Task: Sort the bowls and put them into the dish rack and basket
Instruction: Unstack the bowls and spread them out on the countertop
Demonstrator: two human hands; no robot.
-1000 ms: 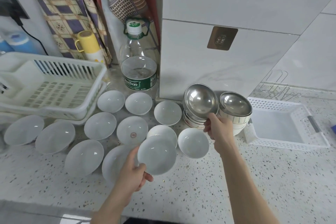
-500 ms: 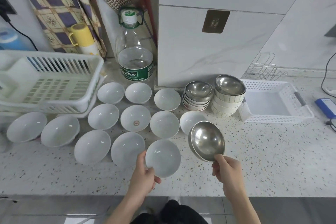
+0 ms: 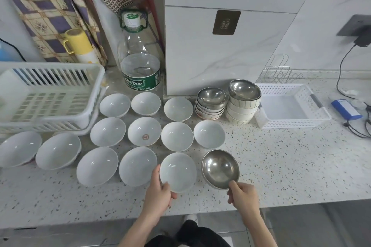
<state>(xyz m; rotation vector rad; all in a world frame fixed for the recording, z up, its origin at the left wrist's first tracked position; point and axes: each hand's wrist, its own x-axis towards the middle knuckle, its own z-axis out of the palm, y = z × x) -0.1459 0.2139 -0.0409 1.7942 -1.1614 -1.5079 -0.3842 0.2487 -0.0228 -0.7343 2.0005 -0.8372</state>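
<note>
white bowl (image 3: pixel 178 171) held at its near rim by the left hand (image 3: pixel 158 196), low over the bench (image 3: pixel 291 162); steel bowl (image 3: pixel 220 168) pinched at its near rim by the right hand (image 3: pixel 244 193), just beside it. dish rack (image 3: pixel 50 94) lies far left, beyond rows of white bowls; basket (image 3: pixel 289 104) lies far right, behind open bench. judgement: right hand has the clearer path, to the basket.

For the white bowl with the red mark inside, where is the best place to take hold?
The white bowl with the red mark stands upright, mouth open, hemmed in by neighbours. Probably best from above: pinch its near rim, thumb inside, fingers outside, then lift straight up.
</note>
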